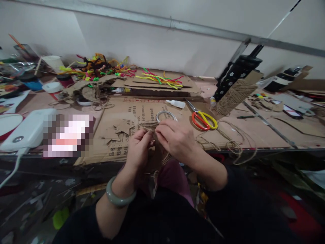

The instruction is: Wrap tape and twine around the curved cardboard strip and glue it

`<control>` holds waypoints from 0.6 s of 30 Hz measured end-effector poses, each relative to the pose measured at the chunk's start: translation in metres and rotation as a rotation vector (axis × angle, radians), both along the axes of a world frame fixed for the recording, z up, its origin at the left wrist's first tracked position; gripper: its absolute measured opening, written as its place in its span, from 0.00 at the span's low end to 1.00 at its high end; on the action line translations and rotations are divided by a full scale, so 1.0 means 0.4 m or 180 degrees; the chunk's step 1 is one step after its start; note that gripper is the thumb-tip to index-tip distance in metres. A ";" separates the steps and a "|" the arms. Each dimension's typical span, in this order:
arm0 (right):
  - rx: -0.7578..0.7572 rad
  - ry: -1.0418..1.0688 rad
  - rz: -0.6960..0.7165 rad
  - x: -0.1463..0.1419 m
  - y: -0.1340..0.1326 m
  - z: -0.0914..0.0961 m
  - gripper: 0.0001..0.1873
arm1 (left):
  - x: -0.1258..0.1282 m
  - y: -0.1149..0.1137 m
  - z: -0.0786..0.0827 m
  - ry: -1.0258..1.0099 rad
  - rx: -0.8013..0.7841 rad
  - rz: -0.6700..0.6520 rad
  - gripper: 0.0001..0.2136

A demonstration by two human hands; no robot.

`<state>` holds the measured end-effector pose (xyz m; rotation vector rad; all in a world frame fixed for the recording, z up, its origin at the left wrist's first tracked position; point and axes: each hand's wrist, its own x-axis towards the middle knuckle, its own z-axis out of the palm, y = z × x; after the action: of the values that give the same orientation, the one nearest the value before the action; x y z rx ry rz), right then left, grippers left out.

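Over the near edge of the flat brown cardboard sheet (109, 113), the left hand (139, 145) and right hand (179, 137) both pinch a curved, tan twine-wrapped piece (151, 124); red-and-yellow-handled metal scissors (197, 112) lie at its two o'clock.

Place: a craft workshop is suggested.
Workbench (269, 130): strewn with printed cardboard (108, 113), scissors (197, 111), nozzle bottle (176, 103).
Supplies: pipe cleaners (98, 70) heaped, twine roll (236, 92) stood upright.
Floor (38, 206): littered with scraps.
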<state>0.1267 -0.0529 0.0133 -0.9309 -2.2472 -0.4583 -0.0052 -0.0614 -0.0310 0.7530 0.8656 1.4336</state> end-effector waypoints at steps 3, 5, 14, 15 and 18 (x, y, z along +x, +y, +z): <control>-0.0013 0.0013 -0.0051 0.001 0.002 0.005 0.13 | 0.000 0.001 0.000 -0.0012 -0.0007 -0.0033 0.11; -0.0035 0.0183 -0.0078 0.015 0.008 0.011 0.11 | 0.000 0.002 0.003 -0.0082 0.0000 -0.0016 0.10; -0.0629 -0.0044 -0.0986 0.166 0.061 -0.027 0.11 | 0.002 0.009 0.025 -0.0536 -0.0292 0.0295 0.12; -0.0779 -0.0059 -0.0953 0.173 0.059 -0.037 0.12 | 0.002 0.010 0.026 -0.0524 -0.0314 0.0337 0.12; -0.1112 0.0562 -0.0617 0.166 0.031 -0.063 0.14 | 0.003 0.015 0.028 -0.0556 -0.0303 0.0463 0.13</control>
<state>0.1931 -0.0403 -0.0120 -1.3207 -2.1201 -0.0593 -0.0041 -0.0556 -0.0200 0.4934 0.8600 1.5499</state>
